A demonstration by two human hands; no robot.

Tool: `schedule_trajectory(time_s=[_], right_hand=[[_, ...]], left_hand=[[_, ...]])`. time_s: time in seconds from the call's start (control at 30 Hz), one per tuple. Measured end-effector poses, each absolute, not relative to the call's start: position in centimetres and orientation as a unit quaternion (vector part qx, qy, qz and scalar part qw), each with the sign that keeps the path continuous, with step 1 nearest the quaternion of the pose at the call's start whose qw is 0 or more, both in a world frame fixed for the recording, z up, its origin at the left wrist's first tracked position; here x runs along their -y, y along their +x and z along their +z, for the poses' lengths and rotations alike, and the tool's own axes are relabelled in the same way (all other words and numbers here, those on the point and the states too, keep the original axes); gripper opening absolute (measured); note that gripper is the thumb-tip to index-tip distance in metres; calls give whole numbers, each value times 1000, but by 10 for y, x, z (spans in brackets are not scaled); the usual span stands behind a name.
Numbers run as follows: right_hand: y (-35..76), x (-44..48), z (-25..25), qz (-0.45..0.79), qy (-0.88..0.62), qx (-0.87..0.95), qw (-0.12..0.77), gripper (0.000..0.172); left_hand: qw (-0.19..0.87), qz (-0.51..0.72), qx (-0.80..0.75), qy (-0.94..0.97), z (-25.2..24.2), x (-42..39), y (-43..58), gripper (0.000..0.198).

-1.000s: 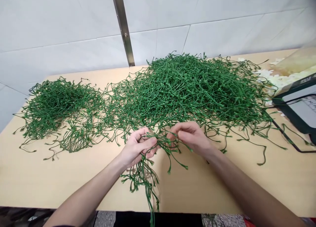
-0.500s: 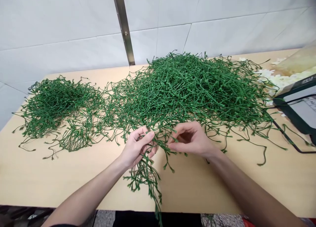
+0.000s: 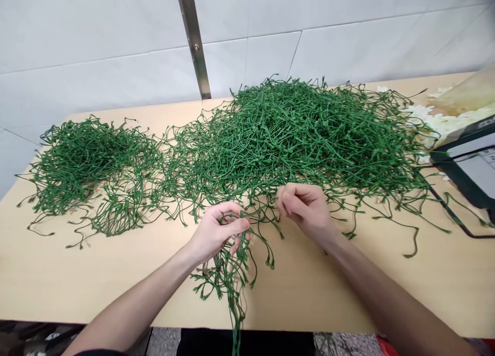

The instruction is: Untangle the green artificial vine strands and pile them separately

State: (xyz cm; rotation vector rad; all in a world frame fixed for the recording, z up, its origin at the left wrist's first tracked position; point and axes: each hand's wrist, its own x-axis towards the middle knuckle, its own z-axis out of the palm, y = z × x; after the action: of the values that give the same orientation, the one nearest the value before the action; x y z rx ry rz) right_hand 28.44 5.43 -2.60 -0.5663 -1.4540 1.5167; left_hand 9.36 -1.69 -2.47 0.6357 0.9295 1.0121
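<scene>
My left hand [image 3: 216, 232] is closed around a bunch of green artificial flower stems [image 3: 228, 273]. Their small forked tips spread below the fingers, and the long ends hang past the table's front edge. To the right, my right hand [image 3: 307, 211] is pinched closed at the front fringe of a big heap of the same green stems [image 3: 305, 134]. Its fingertips are turned away, so whatever lies between them is hidden. Loose stems lie between the two hands.
A smaller pile of green stems [image 3: 88, 155] lies at the left of the wooden table [image 3: 116, 289]. At the right are white artificial flowers [image 3: 448, 121] and a dark-framed box [image 3: 472, 165]. A tiled wall [image 3: 116, 31] with a metal strip [image 3: 193, 41] closes off the back.
My right hand has moved slightly up and right, away from my left hand, and its fingers have closed from a loose curl. The bunch in my left hand has shifted a little.
</scene>
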Motion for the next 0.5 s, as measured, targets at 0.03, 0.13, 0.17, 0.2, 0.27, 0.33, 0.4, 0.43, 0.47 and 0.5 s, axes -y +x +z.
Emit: schedule_trajectory(time_s=[0.03,0.13,0.17,0.2,0.27,0.33,0.4,0.43,0.47,0.5], right_hand=[[283,-54,-25,602,-242,599,469,35],[281,-52,-22,602,-257,630,418,17],[281,-51,-22,609,-260,637,395,18],[281,-50,-22,614,-265,641,376,21],[281,-49,-22,618,-274,643,360,28],[280,-49,-24,626,-273,633,364,28],[280,-50,-26,650,-256,609,374,26],[280,-51,-26,666,-240,594,382,24],[280,-52,-26,683,-223,575,391,23],[281,-53,-26,701,-206,555,398,24]], left_hand=[[727,451,-426,295,-25,17,94,37],[732,433,-427,307,-26,18,93,35],[735,430,-423,308,-27,17,93,34],[738,430,-419,308,-27,17,92,33],[740,434,-413,306,-28,17,91,33],[736,439,-413,308,-27,17,90,33],[733,442,-411,313,-26,17,90,34],[731,446,-410,312,-25,16,90,35],[731,448,-411,311,-24,16,91,36],[731,449,-411,309,-23,16,91,37]])
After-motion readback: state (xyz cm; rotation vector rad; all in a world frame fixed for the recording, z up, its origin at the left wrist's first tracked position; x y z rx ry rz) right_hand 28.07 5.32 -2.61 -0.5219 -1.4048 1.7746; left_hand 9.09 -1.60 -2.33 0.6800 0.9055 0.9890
